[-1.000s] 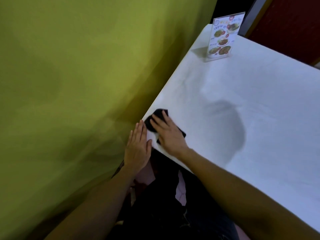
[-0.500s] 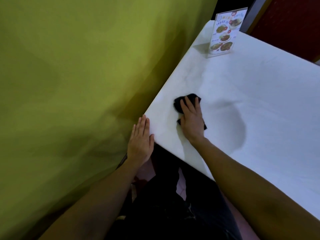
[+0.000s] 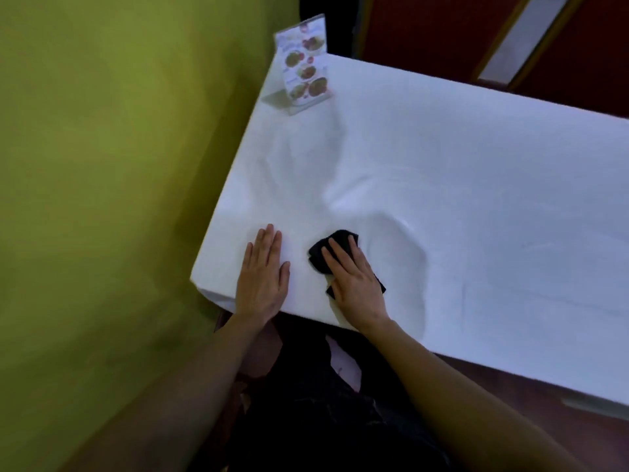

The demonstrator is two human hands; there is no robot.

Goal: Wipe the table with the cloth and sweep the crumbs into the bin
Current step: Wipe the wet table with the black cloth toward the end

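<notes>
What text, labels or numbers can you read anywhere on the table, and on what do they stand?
Nothing is legible.
Clear acrylic menu stand at the far corner of the white table: food photos and some print, too blurred to read.
Black wiping cloth under the right hand: no label shows.
Left hand, flat on the table: nothing written near it.
</notes>
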